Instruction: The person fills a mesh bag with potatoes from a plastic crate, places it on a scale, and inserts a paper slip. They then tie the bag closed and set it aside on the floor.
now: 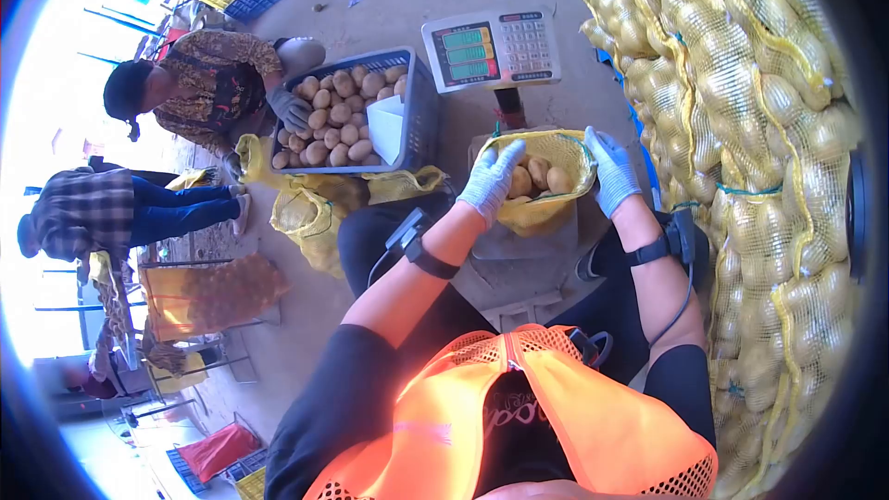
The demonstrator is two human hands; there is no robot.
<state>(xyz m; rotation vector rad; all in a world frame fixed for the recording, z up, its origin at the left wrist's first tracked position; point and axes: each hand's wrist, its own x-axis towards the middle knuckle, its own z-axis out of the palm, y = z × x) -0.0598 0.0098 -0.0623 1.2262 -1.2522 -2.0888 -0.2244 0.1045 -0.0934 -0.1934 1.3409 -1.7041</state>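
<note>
A yellow mesh bag [535, 217] sits with its mouth spread on the scale platform [557, 248], and several potatoes [532, 177] lie inside it. My left hand [491, 183], in a pale knitted glove, grips the left side of the rim. On the opposite side, my right hand [611, 172], gloved alike, is closed on the rim, with the thumb side toward the opening. Part of the bag's lower side is in shadow. Just beyond stands the scale's display panel [491, 49] with green-lit readouts.
A blue crate [419, 120] of potatoes with a white sheet [386, 130] stands at left, where a gloved co-worker [218, 83] reaches in. More yellow mesh bags [310, 218] lie before it. Filled sacks [741, 176] are stacked along my right. Another person [88, 213] bends farther left.
</note>
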